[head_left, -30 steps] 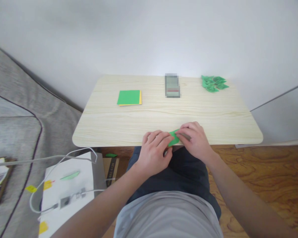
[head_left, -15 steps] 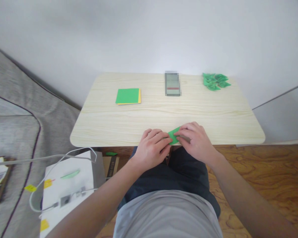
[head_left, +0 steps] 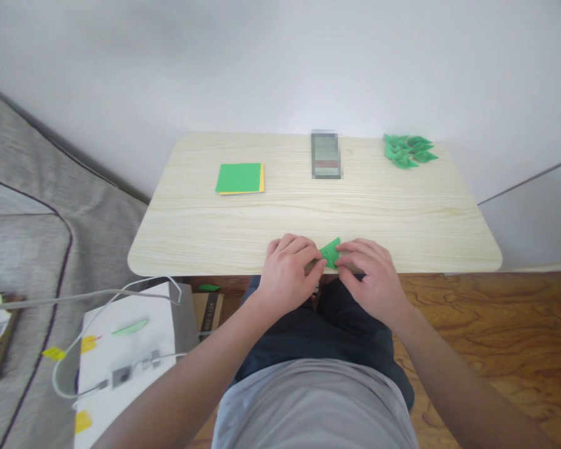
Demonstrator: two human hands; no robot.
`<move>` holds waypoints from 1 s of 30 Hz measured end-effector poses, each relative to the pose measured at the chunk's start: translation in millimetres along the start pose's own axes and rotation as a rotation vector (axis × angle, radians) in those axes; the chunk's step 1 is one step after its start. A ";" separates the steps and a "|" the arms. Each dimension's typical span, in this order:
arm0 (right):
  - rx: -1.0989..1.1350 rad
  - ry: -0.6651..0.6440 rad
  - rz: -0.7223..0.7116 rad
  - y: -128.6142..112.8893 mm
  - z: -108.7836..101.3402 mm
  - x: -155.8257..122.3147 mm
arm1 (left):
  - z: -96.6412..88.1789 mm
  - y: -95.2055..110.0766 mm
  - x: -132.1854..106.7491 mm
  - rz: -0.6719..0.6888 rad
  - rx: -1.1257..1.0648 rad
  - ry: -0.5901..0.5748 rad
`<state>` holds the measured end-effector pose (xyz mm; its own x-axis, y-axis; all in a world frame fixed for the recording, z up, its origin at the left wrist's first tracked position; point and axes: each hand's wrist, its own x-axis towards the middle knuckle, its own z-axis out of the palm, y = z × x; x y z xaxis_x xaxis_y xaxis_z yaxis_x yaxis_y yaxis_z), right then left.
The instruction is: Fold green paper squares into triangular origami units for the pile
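A small piece of folded green paper (head_left: 331, 252) lies at the near edge of the table, roughly triangular in outline. My left hand (head_left: 292, 268) has its fingers closed on the paper's left corner. From the other side, my right hand (head_left: 367, 268) pinches the paper's right edge between thumb and fingertips. The fingertips hide parts of its edges. Farther back on the left is a stack of square paper (head_left: 239, 178), green on top with yellow showing beneath. Several folded green paper pieces (head_left: 407, 151) sit in a cluster at the back right.
A blurred-out phone-like device (head_left: 326, 156) lies at the back middle of the pale wooden table (head_left: 191, 231). Left of my legs stands a white surface (head_left: 135, 349) with cables and a power adapter. A grey sofa (head_left: 23, 262) is at the far left.
The green paper now shows as a triangle rather than a slanted strip. My right hand has shifted slightly right and down, and my left hand slightly up.
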<state>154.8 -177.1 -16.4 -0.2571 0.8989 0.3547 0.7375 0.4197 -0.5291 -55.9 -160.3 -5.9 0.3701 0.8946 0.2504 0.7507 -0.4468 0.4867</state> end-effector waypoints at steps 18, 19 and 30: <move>-0.067 0.178 0.053 -10.1 19.2 -4.3 | 9.1 14.0 1.7 -0.161 0.072 0.058; -0.065 0.177 0.053 -10.1 19.3 -4.2 | 9.2 13.9 1.7 -0.161 0.073 0.060; -0.041 0.170 0.070 -9.5 23.4 -9.2 | 9.8 10.6 1.0 -0.147 0.072 0.069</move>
<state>135.5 -186.5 -32.6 -0.0971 0.8901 0.4452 0.7756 0.3480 -0.5267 -42.2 -164.1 -8.7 0.2164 0.9466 0.2390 0.8323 -0.3068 0.4616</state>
